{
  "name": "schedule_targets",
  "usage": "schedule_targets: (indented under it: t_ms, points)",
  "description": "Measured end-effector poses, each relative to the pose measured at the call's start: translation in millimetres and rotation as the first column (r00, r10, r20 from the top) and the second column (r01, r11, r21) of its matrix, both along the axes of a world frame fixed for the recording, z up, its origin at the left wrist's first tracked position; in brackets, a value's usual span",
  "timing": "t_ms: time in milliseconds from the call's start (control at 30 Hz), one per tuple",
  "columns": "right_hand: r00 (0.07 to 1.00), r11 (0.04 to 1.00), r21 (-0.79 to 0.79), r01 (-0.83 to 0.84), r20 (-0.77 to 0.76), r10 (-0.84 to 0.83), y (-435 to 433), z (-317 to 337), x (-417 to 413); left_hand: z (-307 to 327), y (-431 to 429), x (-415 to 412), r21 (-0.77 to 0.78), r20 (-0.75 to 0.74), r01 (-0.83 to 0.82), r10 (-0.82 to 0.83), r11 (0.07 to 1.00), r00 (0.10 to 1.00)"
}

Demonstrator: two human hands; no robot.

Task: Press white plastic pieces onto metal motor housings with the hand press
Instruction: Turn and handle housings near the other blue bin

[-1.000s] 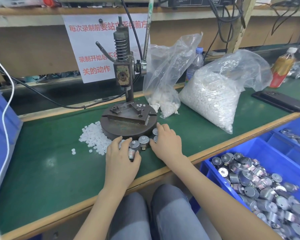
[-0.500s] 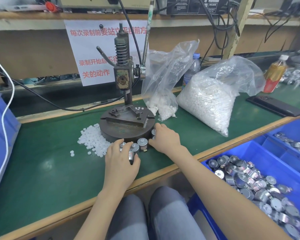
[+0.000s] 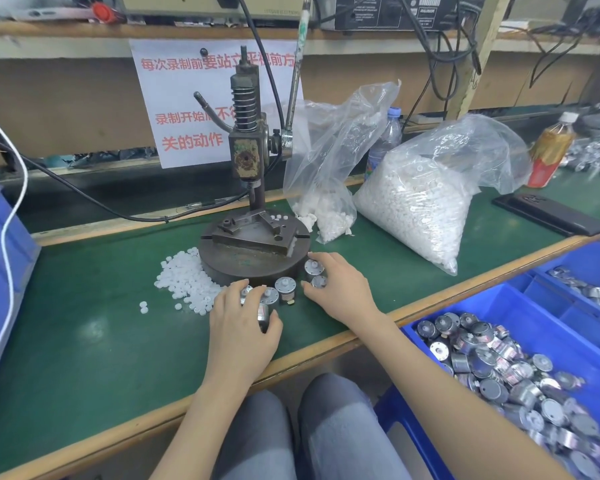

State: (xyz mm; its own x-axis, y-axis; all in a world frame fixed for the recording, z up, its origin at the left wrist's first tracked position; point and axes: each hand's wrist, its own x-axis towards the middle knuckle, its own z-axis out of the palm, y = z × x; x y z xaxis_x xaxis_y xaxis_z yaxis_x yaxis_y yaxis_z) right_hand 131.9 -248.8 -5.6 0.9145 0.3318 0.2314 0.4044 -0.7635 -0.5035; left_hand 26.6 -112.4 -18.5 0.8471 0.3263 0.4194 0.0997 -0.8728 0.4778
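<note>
The hand press (image 3: 248, 161) stands on a round dark base (image 3: 253, 258) on the green bench. Several metal motor housings (image 3: 285, 285) with white pieces on top stand in a row in front of the base. My left hand (image 3: 241, 327) lies over the left end of the row, its fingers and thumb curled round housings there. My right hand (image 3: 340, 289) cups the right end, its fingers curled round two housings (image 3: 314, 268). A heap of loose white plastic pieces (image 3: 184, 282) lies to the left of the base.
Two clear bags of white pieces (image 3: 420, 209) stand behind and to the right of the press. A blue bin of motor housings (image 3: 499, 362) sits at lower right below the bench edge. A black phone (image 3: 551, 213), bottles and cables lie further back.
Both hands have stayed on the row of housings; the right hand has drawn slightly to the right, uncovering two housings. The camera has tilted a little.
</note>
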Motion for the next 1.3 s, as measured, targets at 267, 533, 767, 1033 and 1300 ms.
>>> schedule_targets:
  t_ms: [267,533,767,1033,1300]
  points:
    - [0.987,0.986,-0.096,-0.137,0.071,0.144,-6,2,-3,-1,0,1,-0.002,0.003,0.004,-0.004,1.000,1.000]
    - [0.967,0.923,-0.331,-0.196,0.088,0.237,-3,5,-2,-1,0,0,0.012,0.001,0.007,-0.007,1.000,1.000]
    - [0.989,0.971,-0.216,-0.106,0.080,0.126,0,2,-5,-2,1,1,0.010,0.006,0.008,-0.008,1.000,1.000]
    - [0.933,0.715,0.671,0.197,-0.352,0.072,-21,28,7,-5,2,1,0.006,0.017,0.014,-0.014,1.000,1.000]
    - [0.916,0.376,0.877,0.299,-0.374,0.142,-64,41,-2,6,-7,7,-0.012,-0.022,-0.030,0.030,0.999,0.999]
